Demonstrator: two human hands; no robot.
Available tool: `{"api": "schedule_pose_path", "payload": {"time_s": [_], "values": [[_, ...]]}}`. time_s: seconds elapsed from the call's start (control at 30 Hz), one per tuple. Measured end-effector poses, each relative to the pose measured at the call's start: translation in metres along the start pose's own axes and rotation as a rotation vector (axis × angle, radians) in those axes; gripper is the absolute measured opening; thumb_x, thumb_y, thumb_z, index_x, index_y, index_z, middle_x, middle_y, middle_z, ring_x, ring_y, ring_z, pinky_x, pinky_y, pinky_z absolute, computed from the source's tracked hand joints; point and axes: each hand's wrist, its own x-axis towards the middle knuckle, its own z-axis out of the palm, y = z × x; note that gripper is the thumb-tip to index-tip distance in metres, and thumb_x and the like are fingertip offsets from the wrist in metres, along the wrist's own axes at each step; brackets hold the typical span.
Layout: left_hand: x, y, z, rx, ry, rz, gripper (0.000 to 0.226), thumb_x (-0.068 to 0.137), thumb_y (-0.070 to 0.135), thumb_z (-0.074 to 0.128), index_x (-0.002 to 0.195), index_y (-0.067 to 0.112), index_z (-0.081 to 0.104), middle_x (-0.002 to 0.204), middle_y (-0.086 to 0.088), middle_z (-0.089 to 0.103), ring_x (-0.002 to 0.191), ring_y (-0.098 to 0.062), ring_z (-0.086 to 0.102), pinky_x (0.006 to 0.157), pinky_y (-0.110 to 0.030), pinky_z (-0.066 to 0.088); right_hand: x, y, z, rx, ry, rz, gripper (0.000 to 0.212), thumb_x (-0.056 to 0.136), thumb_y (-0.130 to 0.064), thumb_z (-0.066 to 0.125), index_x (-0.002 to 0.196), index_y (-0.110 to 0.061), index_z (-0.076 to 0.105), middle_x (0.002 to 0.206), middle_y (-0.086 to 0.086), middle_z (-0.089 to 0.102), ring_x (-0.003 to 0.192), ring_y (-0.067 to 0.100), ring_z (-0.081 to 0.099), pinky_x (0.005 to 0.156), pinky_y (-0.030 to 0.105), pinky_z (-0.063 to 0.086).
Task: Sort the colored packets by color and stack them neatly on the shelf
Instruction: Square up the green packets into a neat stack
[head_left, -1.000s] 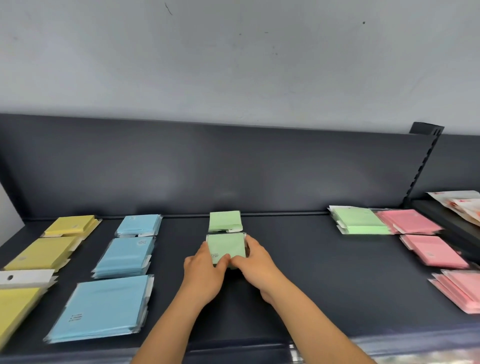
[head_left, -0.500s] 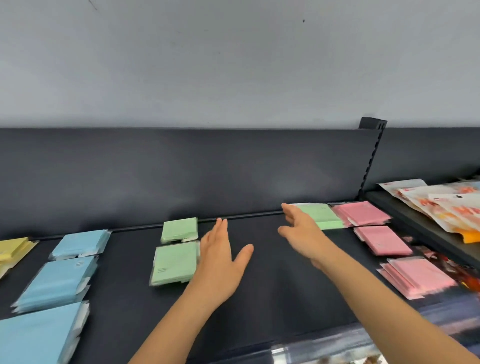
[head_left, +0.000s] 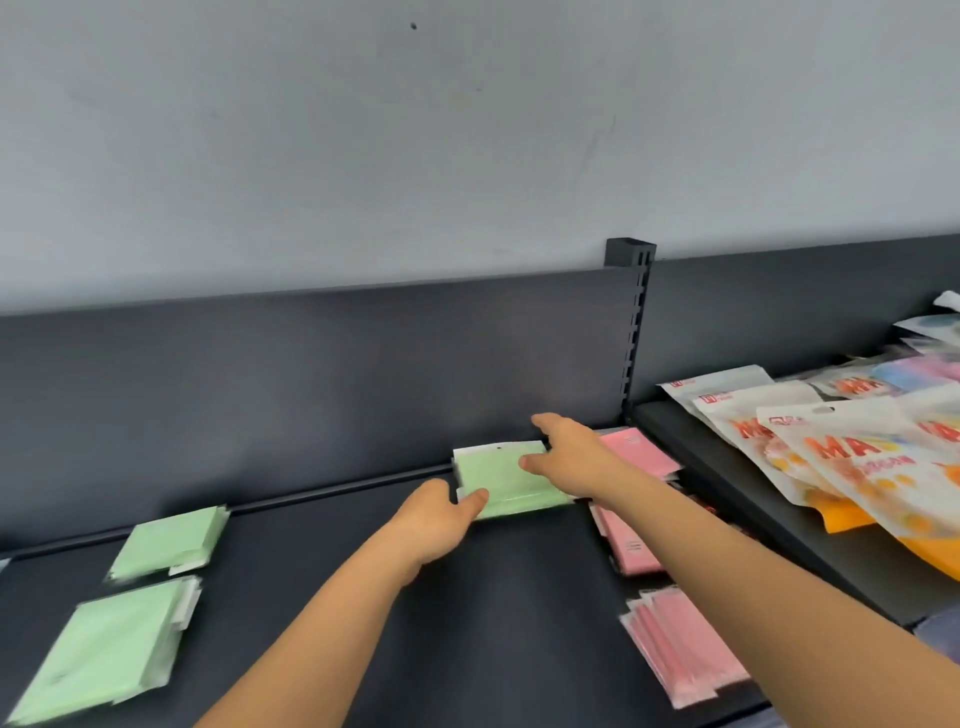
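Left hand (head_left: 434, 514) and right hand (head_left: 571, 457), fingers unclenched, touch green stack (head_left: 498, 478); pink packets (head_left: 641, 452) crowd its right.

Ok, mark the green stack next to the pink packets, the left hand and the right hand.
green stack (head_left: 498, 480): head view, bare top face between the hands.
left hand (head_left: 434, 514): head view, back of the hand.
right hand (head_left: 574, 457): head view, back of the hand.

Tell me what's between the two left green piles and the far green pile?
Only bare dark shelf, plus the left hand at the far green pile; the head view shows it.
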Motion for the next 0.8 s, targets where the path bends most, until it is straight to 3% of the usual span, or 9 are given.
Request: {"api": "schedule_pose_path", "payload": {"time_s": [0.13, 0.27, 0.53, 0.67, 0.73, 0.8], "values": [[0.02, 0.013, 0.02, -0.246, 0.155, -0.04, 0.028, 0.092, 0.031, 0.051, 0.094, 0.005, 0.059, 0.09, -0.001, 0.061, 0.074, -0.012, 0.051, 0.057, -0.021, 0.035, 0.022, 0.006, 0.006, -0.044, -0.066, -0.004, 0.069, 0.088, -0.022, 0.061, 0.145, -0.009, 0.025, 0.148, 0.009, 0.036, 0.131, 0.025, 0.041, 0.1, 0.03, 0.038], [0.036, 0.018, 0.028, -0.347, 0.227, -0.13, 0.023, 0.088, 0.022, 0.056, 0.103, 0.006, 0.061, 0.099, -0.008, 0.065, 0.074, -0.016, 0.055, 0.054, -0.024, 0.036, 0.032, 0.006, 0.017, -0.127, -0.106, -0.017, 0.057, 0.086, -0.016, 0.061, 0.137, -0.007, 0.036, 0.138, 0.012, 0.046, 0.124, 0.028, 0.047, 0.099, 0.035, 0.044], [0.049, 0.03, 0.017, -0.668, 0.145, -0.249, 0.036, 0.078, 0.0, 0.069, 0.11, -0.003, 0.053, 0.103, -0.02, 0.067, 0.087, -0.032, 0.067, 0.061, -0.034, 0.052, 0.038, 0.011, 0.015, -0.064, -0.102, -0.032, 0.047, 0.086, -0.011, 0.058, 0.131, -0.006, 0.044, 0.133, 0.011, 0.05, 0.115, 0.027, 0.054, 0.094, 0.032, 0.048], [0.046, 0.026, 0.019, -0.655, 0.122, -0.248, 0.041, 0.077, -0.003, 0.069, 0.114, -0.003, 0.051, 0.099, -0.018, 0.068, 0.078, -0.027, 0.067, 0.05, -0.03, 0.048, 0.028, 0.014, 0.014, 0.065, -0.112, -0.02, 0.047, 0.086, -0.011, 0.059, 0.131, -0.007, 0.045, 0.134, 0.012, 0.049, 0.118, 0.028, 0.051, 0.098, 0.034, 0.045], [0.04, 0.023, 0.017, -0.626, 0.126, -0.205, 0.034, 0.079, -0.003, 0.067, 0.111, -0.003, 0.056, 0.097, -0.017, 0.069, 0.077, -0.026, 0.067, 0.05, -0.027, 0.049, 0.023, 0.013, 0.015, 0.094, -0.131, -0.038, 0.057, 0.085, -0.014, 0.062, 0.137, -0.009, 0.039, 0.142, 0.01, 0.041, 0.125, 0.027, 0.046, 0.103, 0.033, 0.041], [0.027, 0.018, 0.009, -0.614, 0.167, -0.125, 0.024, 0.08, -0.007, 0.065, 0.103, -0.001, 0.061, 0.097, -0.016, 0.07, 0.082, -0.027, 0.068, 0.061, -0.032, 0.055, 0.016, 0.007, 0.016, 0.114, -0.143, -0.075, 0.081, 0.082, -0.017, 0.067, 0.148, -0.013, 0.019, 0.155, 0.006, 0.016, 0.138, 0.023, 0.03, 0.109, 0.03, 0.032]]}}
